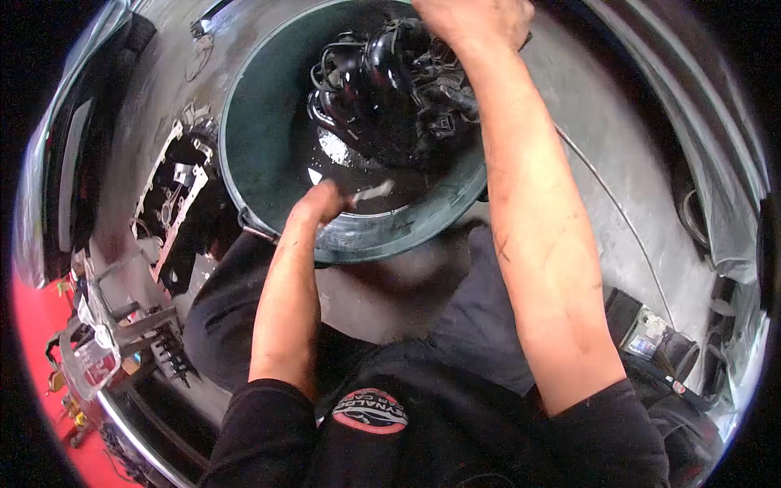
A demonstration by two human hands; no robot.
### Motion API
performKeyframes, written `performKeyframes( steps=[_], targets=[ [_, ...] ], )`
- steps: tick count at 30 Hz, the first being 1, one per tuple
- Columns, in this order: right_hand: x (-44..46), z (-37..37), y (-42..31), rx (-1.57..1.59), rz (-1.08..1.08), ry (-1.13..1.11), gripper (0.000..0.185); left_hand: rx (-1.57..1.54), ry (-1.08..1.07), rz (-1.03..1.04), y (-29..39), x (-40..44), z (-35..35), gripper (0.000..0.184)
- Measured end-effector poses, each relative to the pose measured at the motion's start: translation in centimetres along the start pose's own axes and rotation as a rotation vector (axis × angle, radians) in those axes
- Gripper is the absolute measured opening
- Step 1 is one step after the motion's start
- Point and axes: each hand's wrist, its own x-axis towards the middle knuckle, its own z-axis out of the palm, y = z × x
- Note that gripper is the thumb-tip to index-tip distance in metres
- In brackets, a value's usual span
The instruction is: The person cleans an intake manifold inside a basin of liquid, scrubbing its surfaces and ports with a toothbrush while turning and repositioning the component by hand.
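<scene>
A round green tub (pixel 244 154) stands between my knees with dark, shiny liquid at its bottom. Inside it rests a glossy black engine part (pixel 382 69) with curved pipes, apparently an intake manifold, with cables and connectors on its right side. My left hand (pixel 324 202) is closed over the tub's near side, blurred by motion. A pale, smeared item (pixel 374 192) extends from its fingers, its kind unclear. My right hand (pixel 480 23) is curled above the tub's far right rim, beside the engine part. A small dark tip shows beside that hand, but its grip is partly hidden.
Left of the tub lies a metal frame-like engine part (pixel 175 195). More metal parts (pixel 106 333) lie at the lower left near a red surface (pixel 41 325). A thin cable or hose (pixel 614 203) runs across the grey floor on the right, towards a box-like item (pixel 647 332).
</scene>
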Motion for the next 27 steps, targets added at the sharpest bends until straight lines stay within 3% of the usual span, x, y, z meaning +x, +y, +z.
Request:
performKeyframes(
  steps=[2, 4, 5, 7, 9, 10, 13, 16, 19, 27],
  targets=[
    [-0.5, 0.5, 0.3, 0.012, -0.042, 0.102, 0.036, 0.207, -0.001, -0.153, -2.4, 1.7, 0.6, 0.024],
    [-0.8, 1.4, 0.4, 0.01, -0.084, 0.163, 0.035, 0.153, 0.275, -0.356, -8.7, 7.2, 5.3, 0.023],
    [-0.6, 1.9, 0.4, 0.001, -0.098, 0.186, 0.035, 0.232, 0.256, -0.332, -9.5, 8.5, 6.6, 0.029],
    [0.0, 1.9, 0.2, -0.008, -0.1, 0.214, 0.034, 0.084, 0.14, -0.364, -10.2, 12.0, 9.8, 0.033],
    [-0.6, 1.9, -0.2, -0.003, -0.103, 0.174, 0.034, 0.097, 0.026, -0.338, -2.6, 6.7, 6.1, 0.035],
    [-1.1, 1.7, -0.3, 0.025, -0.127, 0.248, 0.035, 0.073, 0.052, -0.316, -2.3, 6.9, 5.9, 0.032],
    [-0.3, -0.6, -0.3, 0.085, -0.06, -0.039, 0.03, 0.015, 0.092, -0.19, 4.1, -0.3, 0.9, 0.029],
    [-0.5, -2.5, 1.4, 0.4, -0.128, -0.083, 0.025, -0.017, 0.232, -0.075, 7.8, -4.8, -0.6, 0.033],
    [0.5, -2.6, 2.2, 0.371, -0.079, -0.14, 0.024, -0.083, 0.502, -0.006, 12.2, -8.3, 0.0, 0.03],
    [0.2, -2.0, 2.8, 0.471, -0.048, -0.187, 0.025, -0.221, 0.769, -0.033, 16.2, -2.8, 0.1, 0.032]
  ],
)
